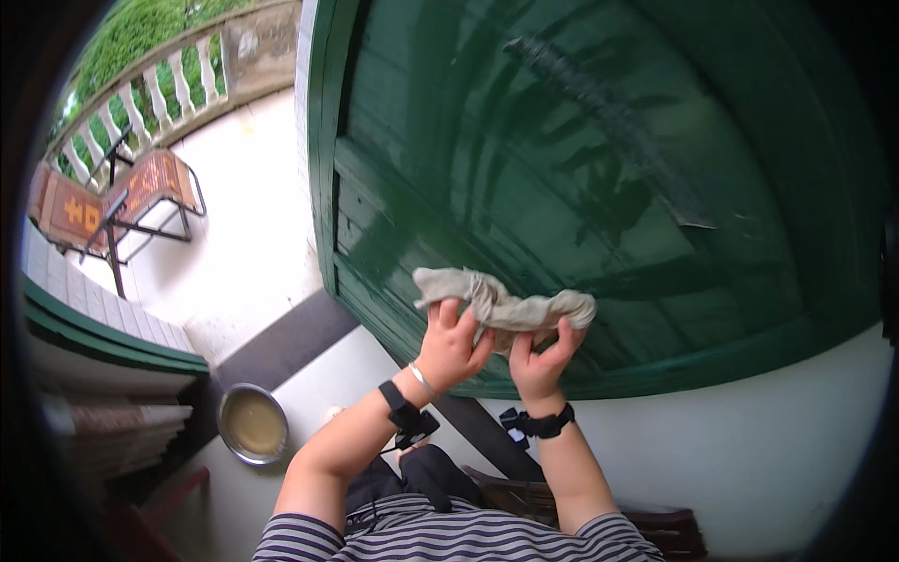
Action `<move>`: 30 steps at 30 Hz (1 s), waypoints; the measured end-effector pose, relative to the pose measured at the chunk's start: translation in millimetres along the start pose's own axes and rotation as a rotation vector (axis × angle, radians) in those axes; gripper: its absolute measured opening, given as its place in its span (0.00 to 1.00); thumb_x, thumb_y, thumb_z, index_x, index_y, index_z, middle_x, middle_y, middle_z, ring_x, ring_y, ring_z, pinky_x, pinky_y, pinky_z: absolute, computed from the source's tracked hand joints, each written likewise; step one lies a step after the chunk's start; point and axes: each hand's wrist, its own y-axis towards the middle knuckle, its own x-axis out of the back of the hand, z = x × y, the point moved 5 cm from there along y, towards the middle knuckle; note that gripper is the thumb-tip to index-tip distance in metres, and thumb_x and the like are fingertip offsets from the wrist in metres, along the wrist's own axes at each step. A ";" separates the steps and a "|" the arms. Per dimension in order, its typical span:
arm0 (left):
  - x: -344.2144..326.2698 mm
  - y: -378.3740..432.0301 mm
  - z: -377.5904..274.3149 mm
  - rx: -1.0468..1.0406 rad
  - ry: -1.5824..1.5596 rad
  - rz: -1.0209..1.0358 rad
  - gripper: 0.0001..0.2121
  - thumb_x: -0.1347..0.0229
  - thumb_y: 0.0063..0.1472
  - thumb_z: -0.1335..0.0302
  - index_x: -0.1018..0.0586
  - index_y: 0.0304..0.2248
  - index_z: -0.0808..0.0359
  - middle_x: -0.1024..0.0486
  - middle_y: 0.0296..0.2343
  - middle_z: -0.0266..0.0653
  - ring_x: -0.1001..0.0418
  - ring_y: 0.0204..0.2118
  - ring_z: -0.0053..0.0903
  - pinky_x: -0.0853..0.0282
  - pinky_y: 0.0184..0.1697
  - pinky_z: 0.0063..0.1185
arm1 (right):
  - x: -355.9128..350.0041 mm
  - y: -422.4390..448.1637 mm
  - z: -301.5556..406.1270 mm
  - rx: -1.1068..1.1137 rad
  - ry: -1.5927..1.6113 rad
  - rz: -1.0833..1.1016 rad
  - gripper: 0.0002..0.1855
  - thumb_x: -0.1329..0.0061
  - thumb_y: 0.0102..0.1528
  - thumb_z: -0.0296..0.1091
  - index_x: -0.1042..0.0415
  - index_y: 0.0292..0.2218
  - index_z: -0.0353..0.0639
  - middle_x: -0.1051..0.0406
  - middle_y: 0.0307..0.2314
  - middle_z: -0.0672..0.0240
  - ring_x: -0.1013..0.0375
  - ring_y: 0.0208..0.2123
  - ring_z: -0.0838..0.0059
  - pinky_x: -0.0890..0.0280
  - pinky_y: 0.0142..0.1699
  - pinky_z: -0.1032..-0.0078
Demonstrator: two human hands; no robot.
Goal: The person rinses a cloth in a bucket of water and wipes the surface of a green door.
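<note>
Both hands have hold of a crumpled, pale grey cloth (520, 309) in front of a green wooden door (449, 175). My left hand (456, 344) grips the cloth near its left end, fingers spread over and behind it. At the right end, my right hand (546, 358) pinches the same cloth between thumb and fingers. Dark wet-looking streaks mark the door's panels. A ragged grey strip (618, 126) runs slantwise across its upper part. Whether the cloth touches the door cannot be told.
A metal basin (253, 424) of cloudy brownish water stands on the floor at my lower left. Through the doorway, a folding lounge chair (133, 200) stands on a balcony by a white balustrade (151, 98). Dark wooden furniture (660, 530) is low on the right, near my body.
</note>
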 end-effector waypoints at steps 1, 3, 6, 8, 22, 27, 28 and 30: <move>8.9 20.8 -1.1 -0.042 0.077 -0.044 0.24 0.40 0.52 0.73 0.28 0.49 0.65 0.39 0.48 0.55 0.40 0.51 0.53 0.42 0.57 0.39 | -1.0 21.4 2.1 -0.005 -0.025 -0.056 0.32 0.48 0.52 0.23 0.46 0.56 0.42 0.36 0.50 0.47 0.38 0.53 0.40 0.49 0.60 0.42; 16.6 64.0 2.9 -0.033 0.003 -0.064 0.25 0.40 0.51 0.73 0.29 0.50 0.65 0.40 0.48 0.55 0.40 0.51 0.52 0.42 0.56 0.38 | -5.1 62.3 4.8 0.066 -0.094 -0.117 0.29 0.46 0.52 0.26 0.42 0.53 0.41 0.36 0.49 0.48 0.39 0.54 0.39 0.53 0.61 0.38; 24.0 119.8 1.2 -0.099 0.042 -0.152 0.24 0.41 0.54 0.69 0.29 0.50 0.66 0.41 0.51 0.57 0.41 0.52 0.56 0.44 0.57 0.42 | -9.6 101.8 9.5 -0.032 -0.330 -0.115 0.31 0.45 0.53 0.42 0.39 0.54 0.42 0.38 0.51 0.49 0.42 0.57 0.40 0.57 0.59 0.32; 20.9 140.7 0.4 -0.126 0.068 -0.184 0.22 0.42 0.56 0.65 0.27 0.48 0.68 0.42 0.54 0.61 0.43 0.54 0.60 0.48 0.59 0.47 | -18.8 113.4 2.5 -0.176 -0.492 0.061 0.37 0.50 0.54 0.55 0.41 0.59 0.44 0.40 0.54 0.52 0.46 0.60 0.40 0.59 0.58 0.29; -14.9 141.1 -23.2 -0.313 0.161 0.016 0.28 0.46 0.57 0.62 0.30 0.53 0.72 0.40 0.55 0.65 0.45 0.58 0.62 0.53 0.62 0.48 | 2.0 96.2 -0.5 -0.086 -0.554 0.289 0.42 0.50 0.53 0.58 0.42 0.62 0.44 0.44 0.59 0.54 0.49 0.63 0.47 0.60 0.62 0.36; -6.9 208.9 -60.1 -0.359 0.190 -0.204 0.24 0.46 0.57 0.62 0.25 0.48 0.71 0.37 0.53 0.61 0.42 0.56 0.57 0.52 0.61 0.47 | 22.2 152.9 -9.1 -0.139 -0.685 0.111 0.44 0.51 0.54 0.58 0.46 0.62 0.37 0.47 0.60 0.48 0.52 0.64 0.44 0.60 0.62 0.35; -9.9 208.5 -57.3 -0.352 0.277 -0.190 0.23 0.46 0.58 0.63 0.24 0.48 0.70 0.36 0.53 0.62 0.41 0.55 0.57 0.50 0.60 0.47 | 16.1 150.4 -10.6 -0.146 -0.664 0.148 0.43 0.51 0.55 0.57 0.45 0.62 0.38 0.47 0.60 0.50 0.52 0.64 0.45 0.60 0.62 0.36; -18.0 194.2 -44.8 -0.368 0.303 -0.085 0.22 0.48 0.59 0.63 0.25 0.50 0.67 0.36 0.53 0.62 0.39 0.54 0.57 0.49 0.60 0.46 | -0.5 132.7 -12.9 -0.123 -0.671 0.244 0.41 0.52 0.55 0.55 0.44 0.62 0.40 0.45 0.60 0.54 0.51 0.65 0.49 0.60 0.64 0.39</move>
